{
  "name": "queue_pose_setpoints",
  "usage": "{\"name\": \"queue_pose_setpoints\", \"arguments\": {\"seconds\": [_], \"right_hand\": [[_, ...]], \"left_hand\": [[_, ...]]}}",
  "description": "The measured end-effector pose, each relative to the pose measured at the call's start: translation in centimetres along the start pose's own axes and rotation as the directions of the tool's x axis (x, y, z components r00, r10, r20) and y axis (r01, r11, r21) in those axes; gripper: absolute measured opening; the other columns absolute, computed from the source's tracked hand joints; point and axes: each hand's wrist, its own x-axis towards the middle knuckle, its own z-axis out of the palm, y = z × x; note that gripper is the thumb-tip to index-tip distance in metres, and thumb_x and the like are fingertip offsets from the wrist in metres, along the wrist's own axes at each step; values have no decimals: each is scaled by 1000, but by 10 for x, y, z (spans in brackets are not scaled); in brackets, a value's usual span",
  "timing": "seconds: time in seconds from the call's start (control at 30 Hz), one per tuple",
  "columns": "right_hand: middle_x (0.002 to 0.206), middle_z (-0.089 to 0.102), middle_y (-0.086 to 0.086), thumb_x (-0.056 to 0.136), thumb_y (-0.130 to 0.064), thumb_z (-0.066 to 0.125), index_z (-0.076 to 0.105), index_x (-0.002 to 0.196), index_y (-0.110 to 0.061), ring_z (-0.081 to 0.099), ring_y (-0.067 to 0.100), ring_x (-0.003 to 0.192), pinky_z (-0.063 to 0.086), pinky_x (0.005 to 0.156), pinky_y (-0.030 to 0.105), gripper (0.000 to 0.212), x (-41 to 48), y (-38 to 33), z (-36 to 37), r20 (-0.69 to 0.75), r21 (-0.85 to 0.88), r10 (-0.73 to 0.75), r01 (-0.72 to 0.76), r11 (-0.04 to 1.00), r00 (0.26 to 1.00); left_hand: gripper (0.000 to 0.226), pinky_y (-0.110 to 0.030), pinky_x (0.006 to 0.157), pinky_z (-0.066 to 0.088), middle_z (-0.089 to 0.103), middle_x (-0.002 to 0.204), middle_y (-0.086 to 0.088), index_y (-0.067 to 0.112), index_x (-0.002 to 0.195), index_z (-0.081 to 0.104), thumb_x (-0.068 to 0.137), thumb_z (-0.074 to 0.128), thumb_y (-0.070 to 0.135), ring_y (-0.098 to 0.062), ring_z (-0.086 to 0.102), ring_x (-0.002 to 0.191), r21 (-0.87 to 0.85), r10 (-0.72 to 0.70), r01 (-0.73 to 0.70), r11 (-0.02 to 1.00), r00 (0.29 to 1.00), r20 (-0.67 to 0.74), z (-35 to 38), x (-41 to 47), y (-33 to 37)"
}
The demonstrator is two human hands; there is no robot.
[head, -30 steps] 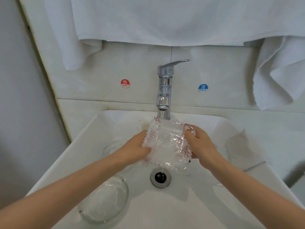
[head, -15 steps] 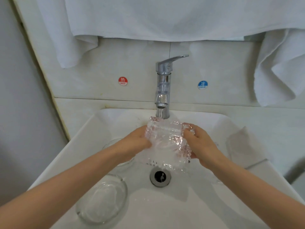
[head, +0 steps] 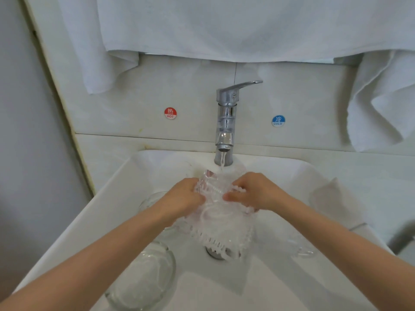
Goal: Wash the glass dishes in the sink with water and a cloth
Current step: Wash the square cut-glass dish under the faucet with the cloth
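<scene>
The back wall (head: pixel 179 86) was covered with pale, shiny tiles. A big white towel (head: pixel 247 25) was hung across the top of it, and a second white towel (head: pixel 381 104) was draped down at the right. A round red sticker (head: pixel 170 113) marked HOT was stuck to the left of a silver tap (head: pixel 226 122), and a round blue sticker (head: pixel 278 120) marked COLD to its right. A plain grey wall (head: pixel 27 153) was seen on the left, joined to the tiles by a yellowish strip (head: pixel 65 122). A pale counter (head: pixel 359 167) was laid below the tiles. Everything was lit softly.
</scene>
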Motion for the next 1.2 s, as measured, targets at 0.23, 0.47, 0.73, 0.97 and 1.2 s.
{"name": "queue_pose_setpoints", "arguments": {"seconds": [0.23, 0.47, 0.73, 0.97, 1.2], "right_hand": [[113, 58, 7, 95, -29, 51, 59, 119, -11, 52, 19, 97, 33, 73, 23, 31, 22, -40, -1, 83, -226, -203, 216, 950, 976], [117, 55, 10, 97, -18, 46, 44, 124, -2, 57, 16, 72, 45, 57, 20, 32, 10, -18, -8, 289, -359, 170, -58, 932, 942], [100, 58, 14, 98, -28, 45, 58, 110, -2, 56, 27, 93, 39, 74, 31, 31, 24, -47, 6, -20, -218, -221, 212, 953, 975], [115, 57, 12, 100, -23, 38, 52, 120, -13, 61, 26, 88, 49, 75, 27, 26, 0, -5, 14, -133, 156, 29, -8, 988, 991], [97, 63, 5, 57, -19, 59, 51, 120, -12, 62, 24, 89, 55, 76, 40, 64, -11, -5, 69, -14, 654, 167, -117, 747, 986]], "left_hand": [[18, -13, 42, 35, 51, 68, 0, 12, 89, 56, 84, 47, -2, -10, 48, 55, 113, 29, -24, 993, 999, -40, -5, -2, -2], [13, -21, 51, 37, 52, 73, -1, 8, 80, 53, 84, 43, 0, -19, 51, 67, 230, 50, -13, 973, 987, -154, -7, 1, -2], [22, -24, 53, 44, 53, 67, -1, 14, 77, 57, 82, 44, -3, -19, 53, 62, 170, 48, -18, 985, 984, -173, -8, -2, -2], [20, -30, 61, 41, 59, 77, -5, 9, 90, 60, 83, 45, -1, -27, 54, 76, 137, 118, -70, 988, 916, -383, -10, -5, 1], [28, -29, 65, 41, 59, 76, 5, 18, 103, 62, 85, 49, 1, -18, 56, 76, 57, 155, -148, 987, 828, -539, 0, -12, 0]]}}
